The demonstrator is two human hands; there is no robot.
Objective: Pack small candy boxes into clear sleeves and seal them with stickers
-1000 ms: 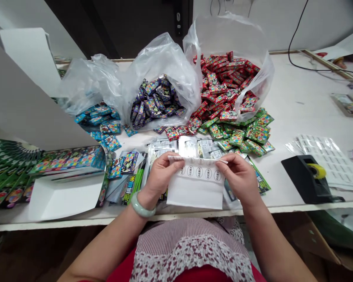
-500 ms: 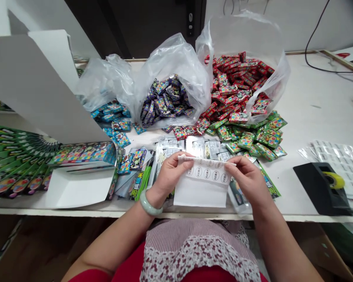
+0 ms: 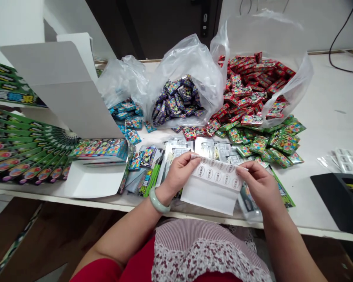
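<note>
The left hand (image 3: 181, 175), a pale green bangle (image 3: 159, 200) on its wrist, pinches the upper left corner of a white label sheet (image 3: 211, 188) between thumb and fingers. The right hand (image 3: 256, 184) pinches the opposite corner. Held just above the desk (image 3: 329, 105), the sheet now slopes down to the right, where it sat nearly level earlier. Rows of printed circles run along its upper part. Foil sachets (image 3: 179, 150) lie just beyond it, beside green packets (image 3: 279, 141) and an open white carton (image 3: 94, 180). Farther off, clear plastic bags (image 3: 194, 58) hold purple packets (image 3: 176, 100) and red packets (image 3: 253, 86). The whole scene sits further right in the view, and the black tape dispenser (image 3: 338, 201) is now cut off by the edge.
</note>
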